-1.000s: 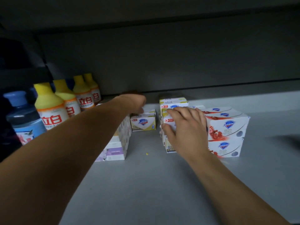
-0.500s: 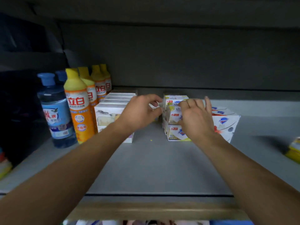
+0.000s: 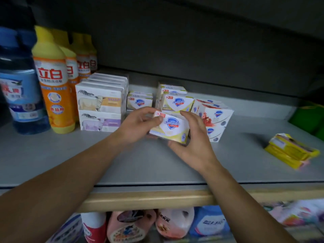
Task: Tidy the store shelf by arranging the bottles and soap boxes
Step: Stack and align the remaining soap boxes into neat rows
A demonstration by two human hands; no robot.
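At the far left of the grey shelf [image 3: 157,165] stands a blue liquid bottle [image 3: 21,88] with a blue cap, and just beside it a row of yellow-capped orange dish-soap bottles [image 3: 54,85] runs back toward the shelf's rear wall. Next come stacked white sheep-print soap boxes [image 3: 100,106], two high, the lower with a purple label, the upper with a tan one. Behind the hands a small white-and-yellow soap box [image 3: 139,102] sits near the back. The left hand [image 3: 136,126] pinches the upper left corner of a white-and-yellow Safeguard soap box [image 3: 171,127], thumb on its face and fingers curled behind. That box is lifted above the shelf, tilted, face toward the camera. The right hand [image 3: 194,142] grips its right end, fingers curled over the top edge and thumb under the bottom. Just behind it stands a stack of matching yellow Safeguard boxes [image 3: 177,102], and touching that stack on the right are red-printed Safeguard boxes [image 3: 215,116], stacked two high. Well apart on the right lies a pile of yellow packets [image 3: 291,151], with a green item [image 3: 310,116], blurred, behind them. Below the shelf's wooden edge, blurred detergent jugs [image 3: 149,225] show.
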